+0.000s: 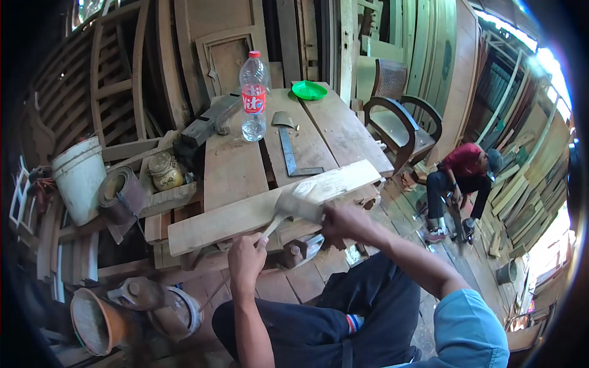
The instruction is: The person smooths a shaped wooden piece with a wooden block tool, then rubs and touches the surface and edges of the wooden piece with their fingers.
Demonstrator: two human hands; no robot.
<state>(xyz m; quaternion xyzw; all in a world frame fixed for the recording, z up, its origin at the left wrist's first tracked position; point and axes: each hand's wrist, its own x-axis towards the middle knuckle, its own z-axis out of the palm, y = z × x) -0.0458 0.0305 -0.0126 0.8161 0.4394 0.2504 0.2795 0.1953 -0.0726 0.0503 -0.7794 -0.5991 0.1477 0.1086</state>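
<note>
A long pale plank (233,218) lies across the front of a wooden workbench (236,162). On the plank rests a pale, flat tool with a wooden handle (299,201), blurred. My left hand (246,260) grips the lower end of the handle. At the tool's wide head, my right hand (345,222) is closed on its right side and presses it against the plank. I sit facing the bench with my knees below it.
The bench holds a plastic bottle (253,95), a green dish (308,90), a metal square (291,158) and a hand plane (211,119). A jar (165,172), white bucket (80,178) and orange pot (92,319) stand left. Right, a person in red (460,181) crouches by a chair (402,122).
</note>
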